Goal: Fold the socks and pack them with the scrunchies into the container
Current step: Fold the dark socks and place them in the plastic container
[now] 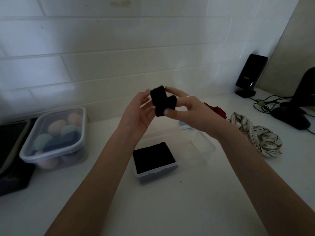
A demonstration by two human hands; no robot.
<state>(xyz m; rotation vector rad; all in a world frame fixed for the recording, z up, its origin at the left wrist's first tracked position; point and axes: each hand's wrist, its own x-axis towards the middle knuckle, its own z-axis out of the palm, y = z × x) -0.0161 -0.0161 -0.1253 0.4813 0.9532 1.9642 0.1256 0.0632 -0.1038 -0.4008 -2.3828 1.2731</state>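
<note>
- Head view, far left first: one lidded tub (54,138) of pastel egg-like shapes at the counter's left, no part of the packing.
- Left hand (139,114) raised over the middle, fingers half curled, touching the left edge of one black sock (162,102).
- Same sock pinched by the right hand (183,109), partly folded, held in the air above the clear container (172,154).
- Inside the container, near-left part: one black folded piece (153,157), probably a sock already packed.
- Right of the container, on the counter: one red scrunchie (217,110), half hidden, and one striped cream scrunchie (259,137), both not yet packed.
- Judged roughly half done: second fold to finish, then two scrunchies.
</note>
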